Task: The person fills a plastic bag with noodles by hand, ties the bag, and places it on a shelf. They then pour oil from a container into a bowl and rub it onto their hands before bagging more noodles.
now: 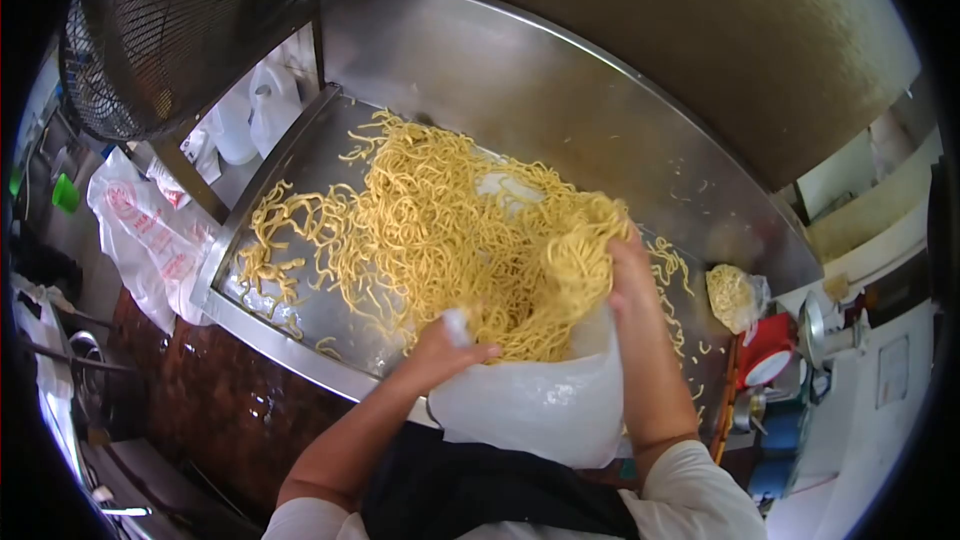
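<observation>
Yellow noodles (430,210) lie in a large heap on a metal tray table (330,155). At the table's front edge, close to my body, a white plastic bag (530,405) bulges, with noodles at its mouth. My left hand (450,348) is closed on the left side of the bag's rim, and a bit of white plastic shows at its fingers. My right hand (628,265) grips a bunch of noodles above the right side of the bag. The fingertips of my right hand are hidden behind the noodles.
A fan (130,60) stands at the upper left, above white jugs (270,105). Plastic bags (150,240) hang beside the table's left edge. A small bag of noodles (735,297) and a red object (768,348) are at the right. A metal backsplash (500,50) rises behind.
</observation>
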### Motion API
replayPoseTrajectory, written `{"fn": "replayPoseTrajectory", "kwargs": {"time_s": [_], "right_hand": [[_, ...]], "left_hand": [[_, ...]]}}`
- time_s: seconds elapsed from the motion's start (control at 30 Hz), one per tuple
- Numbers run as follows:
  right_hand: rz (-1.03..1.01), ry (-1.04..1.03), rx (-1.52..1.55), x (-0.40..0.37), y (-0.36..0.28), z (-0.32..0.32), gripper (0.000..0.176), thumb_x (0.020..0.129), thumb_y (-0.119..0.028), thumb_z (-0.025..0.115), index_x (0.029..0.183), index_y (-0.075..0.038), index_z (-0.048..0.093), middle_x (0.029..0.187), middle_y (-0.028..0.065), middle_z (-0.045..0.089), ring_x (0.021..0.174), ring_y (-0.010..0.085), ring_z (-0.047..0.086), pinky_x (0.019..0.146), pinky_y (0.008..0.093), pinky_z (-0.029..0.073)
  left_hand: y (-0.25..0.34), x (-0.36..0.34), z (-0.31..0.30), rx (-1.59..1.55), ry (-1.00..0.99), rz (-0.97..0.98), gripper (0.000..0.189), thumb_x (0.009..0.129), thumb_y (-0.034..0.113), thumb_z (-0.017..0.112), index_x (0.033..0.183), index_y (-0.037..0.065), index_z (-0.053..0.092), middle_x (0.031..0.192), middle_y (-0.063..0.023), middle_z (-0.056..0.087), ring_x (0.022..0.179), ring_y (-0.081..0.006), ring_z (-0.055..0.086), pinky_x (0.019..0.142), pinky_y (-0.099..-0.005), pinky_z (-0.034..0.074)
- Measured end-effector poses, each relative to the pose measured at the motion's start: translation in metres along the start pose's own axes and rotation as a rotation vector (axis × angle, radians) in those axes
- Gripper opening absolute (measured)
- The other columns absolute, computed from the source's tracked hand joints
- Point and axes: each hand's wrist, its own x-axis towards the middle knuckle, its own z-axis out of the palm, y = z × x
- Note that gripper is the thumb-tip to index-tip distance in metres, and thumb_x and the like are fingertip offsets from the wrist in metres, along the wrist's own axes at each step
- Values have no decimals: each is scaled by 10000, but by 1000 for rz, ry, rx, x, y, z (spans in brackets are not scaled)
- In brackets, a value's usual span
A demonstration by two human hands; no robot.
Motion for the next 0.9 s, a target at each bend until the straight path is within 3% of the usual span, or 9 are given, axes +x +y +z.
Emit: {"fn": "replayPoseTrajectory", "kwargs": {"time_s": [0.13, 0.23, 0.37, 0.6, 0.67, 0.7, 0.77, 0.8, 0.9], "right_hand": [[91, -24, 6, -24, 52, 28, 426, 839, 53, 551, 1251, -39, 500, 1096, 86, 609, 982, 199, 619, 866, 339, 529], [6, 37, 6, -26, 59, 39, 394, 852, 23, 598, 1232, -31, 508, 1072, 84, 613, 928, 184, 624, 829, 325, 534], [-103, 144, -203, -9, 24, 8, 420, 808, 45, 651, 1197, -30, 511, 1058, 61, 607, 946, 166, 603, 812, 291, 512], [-115, 110, -555, -6, 26, -26, 316, 766, -69, 741, 1060, -59, 626, 1010, 76, 626, 898, 158, 615, 770, 289, 498], [373, -278, -1461, -1, 21, -47, 382, 738, -210, 769, 1064, -55, 644, 1057, 134, 633, 934, 229, 626, 801, 342, 498], [373, -281, -1461, -7, 20, -44, 382, 738, -210, 769, 1064, -55, 644, 1057, 134, 633, 934, 229, 626, 801, 342, 498], [97, -460, -1813, -26, 17, -36, 493, 704, -300, 770, 1114, -62, 635, 1085, 175, 622, 985, 306, 613, 837, 386, 490], [-362, -524, -1641, -24, 38, -53, 534, 671, -187, 773, 1170, -62, 629, 1142, 181, 614, 1057, 337, 589, 878, 385, 482], [-321, -878, -1377, -27, 83, -30, 415, 691, -185, 721, 1090, -110, 635, 1051, 151, 614, 1025, 323, 588, 846, 395, 485]], "left_hand": [[12, 40, 53, -247, -191, 215, 487, 769, 194, 755, 1211, 66, 595, 1131, -106, 640, 1019, -168, 592, 890, -299, 470], [8, 40, 75, -93, 23, 267, 475, 761, 121, 723, 1205, 33, 580, 1162, -73, 619, 1004, -150, 589, 883, -299, 470], [17, 26, 34, -54, -188, -185, 327, 785, 150, 670, 1085, 22, 642, 928, -68, 676, 888, -164, 624, 799, -302, 485], [25, 6, -2, 120, -253, -185, 308, 792, 184, 655, 1049, 13, 664, 896, -75, 673, 838, -161, 627, 737, -305, 486], [41, 0, -6, 186, -218, -309, 329, 783, 221, 658, 1041, 17, 664, 884, -93, 680, 813, -181, 633, 722, -318, 493], [35, -1, -4, 186, -216, -310, 329, 783, 221, 658, 1041, 17, 664, 884, -93, 680, 813, -181, 633, 722, -318, 493], [10, 0, 4, 358, -169, -138, 336, 759, 252, 671, 999, 17, 667, 821, -111, 680, 757, -211, 639, 695, -338, 501], [-5, 3, 9, 352, -165, -143, 336, 759, 252, 671, 999, 17, 667, 821, -111, 680, 757, -211, 639, 695, -338, 501], [-17, 8, 15, 370, -271, -94, 344, 742, 261, 681, 978, 11, 665, 816, -129, 683, 741, -229, 642, 692, -347, 506]]}}
